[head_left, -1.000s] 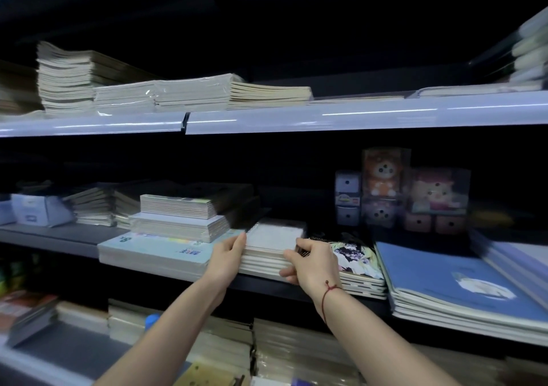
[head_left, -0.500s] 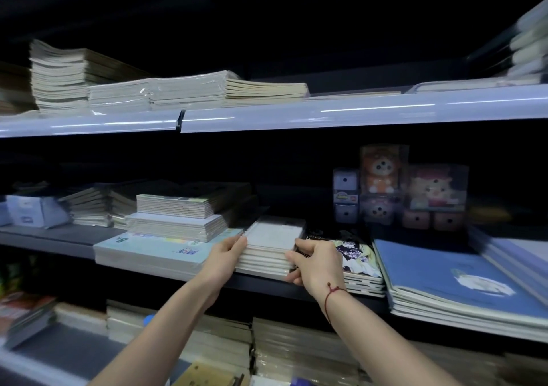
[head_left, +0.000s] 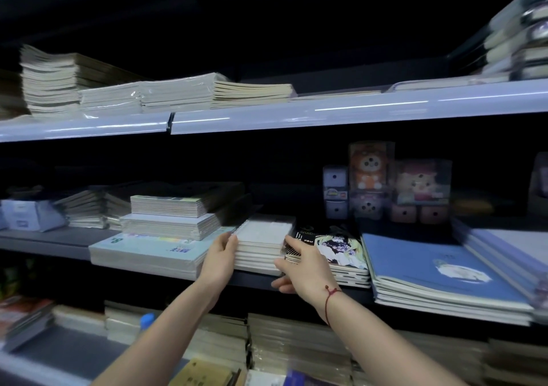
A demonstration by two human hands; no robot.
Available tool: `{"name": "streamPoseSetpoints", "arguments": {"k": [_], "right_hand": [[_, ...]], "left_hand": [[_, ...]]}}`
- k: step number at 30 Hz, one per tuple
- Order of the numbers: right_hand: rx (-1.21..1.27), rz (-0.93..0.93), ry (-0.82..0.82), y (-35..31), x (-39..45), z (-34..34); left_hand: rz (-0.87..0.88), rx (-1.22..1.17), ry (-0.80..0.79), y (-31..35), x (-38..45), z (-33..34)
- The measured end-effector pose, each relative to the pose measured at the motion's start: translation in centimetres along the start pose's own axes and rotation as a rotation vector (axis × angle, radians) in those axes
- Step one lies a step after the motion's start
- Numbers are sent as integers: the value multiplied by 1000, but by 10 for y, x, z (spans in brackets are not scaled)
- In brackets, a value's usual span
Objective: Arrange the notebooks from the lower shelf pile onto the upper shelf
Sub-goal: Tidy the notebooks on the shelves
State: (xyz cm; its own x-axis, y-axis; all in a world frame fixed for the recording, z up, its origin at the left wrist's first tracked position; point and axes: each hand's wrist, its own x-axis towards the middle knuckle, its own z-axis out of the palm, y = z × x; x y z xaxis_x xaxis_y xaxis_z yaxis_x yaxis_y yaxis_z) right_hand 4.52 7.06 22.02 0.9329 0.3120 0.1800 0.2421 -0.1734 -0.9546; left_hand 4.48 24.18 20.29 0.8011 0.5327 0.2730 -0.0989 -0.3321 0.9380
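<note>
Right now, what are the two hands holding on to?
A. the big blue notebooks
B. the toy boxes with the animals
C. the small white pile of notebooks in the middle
C: the left hand and right hand grip opposite sides of the small white notebook pile on the middle shelf.

Boxed plush toys (head_left: 370,172) behind blue books (head_left: 430,270)

A bare stretch of pale glossy upper shelf (head_left: 341,110) lies open right of the plastic-wrapped cream notebook stack (head_left: 184,92); below, a wide pale-blue book pack (head_left: 142,252) and illustrated dark-covered notebooks (head_left: 338,246) hem the small white notebook pile (head_left: 261,237)
</note>
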Motion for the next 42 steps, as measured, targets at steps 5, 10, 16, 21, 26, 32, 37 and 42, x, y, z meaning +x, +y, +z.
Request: {"name": "streamPoseSetpoints", "arguments": {"k": [5, 10, 16, 21, 26, 32, 37, 42], "right_hand": [[174, 61, -44, -5, -9, -12], [308, 39, -46, -10, -21, -26], [400, 2, -95, -4, -31, -39], [381, -1, -97, 6, -36, -46], [377, -3, -89, 8, -40, -57], [378, 10, -74, 13, -48, -62], [380, 41, -69, 18, -58, -69], [398, 69, -60, 23, -70, -82]], "left_hand": [[-48, -66, 61, 4, -6, 1], [-127, -185, 154, 6, -6, -4], [-146, -347, 196, 18, -18, -3], [-208, -412, 255, 17, -26, -6], [-251, -387, 288, 11, -34, -10], [-234, -377, 279, 12, -49, -3], [-241, -370, 256, 15, -60, 9], [-213, -395, 200, 30, -85, 23]]}}
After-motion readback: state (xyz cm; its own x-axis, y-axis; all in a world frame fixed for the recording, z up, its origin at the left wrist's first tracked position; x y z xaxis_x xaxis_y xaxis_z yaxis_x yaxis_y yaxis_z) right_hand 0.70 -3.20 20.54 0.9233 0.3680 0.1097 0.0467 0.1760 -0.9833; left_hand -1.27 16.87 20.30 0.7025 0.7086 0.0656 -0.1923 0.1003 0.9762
